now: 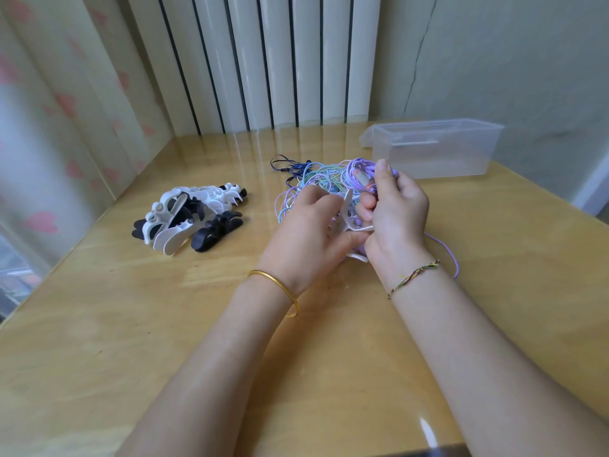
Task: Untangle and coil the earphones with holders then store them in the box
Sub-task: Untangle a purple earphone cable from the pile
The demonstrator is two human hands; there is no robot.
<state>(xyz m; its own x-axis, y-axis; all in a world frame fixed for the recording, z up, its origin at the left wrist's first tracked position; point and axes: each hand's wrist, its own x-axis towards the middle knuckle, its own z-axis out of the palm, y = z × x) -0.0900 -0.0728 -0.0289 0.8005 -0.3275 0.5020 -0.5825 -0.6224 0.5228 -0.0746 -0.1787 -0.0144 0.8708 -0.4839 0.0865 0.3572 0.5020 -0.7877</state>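
A tangle of earphone cables [313, 179] in purple, blue, green and dark navy lies on the wooden table [131, 324] behind my hands. My left hand [306, 232] grips a white cable holder [346, 209] between thumb and fingers. My right hand [395, 212] holds a bunch of purple earphone cable [361, 169] against that holder; a purple strand [451, 255] trails off past my right wrist. A pile of black and white holders [191, 219] sits to the left. The clear plastic box [435, 146] stands open at the back right.
A white radiator [263, 61] and a curtain [49, 110] stand behind the table. The table's right edge runs diagonally past the box. Bare tabletop stretches in front of my arms and between the holder pile and the cables.
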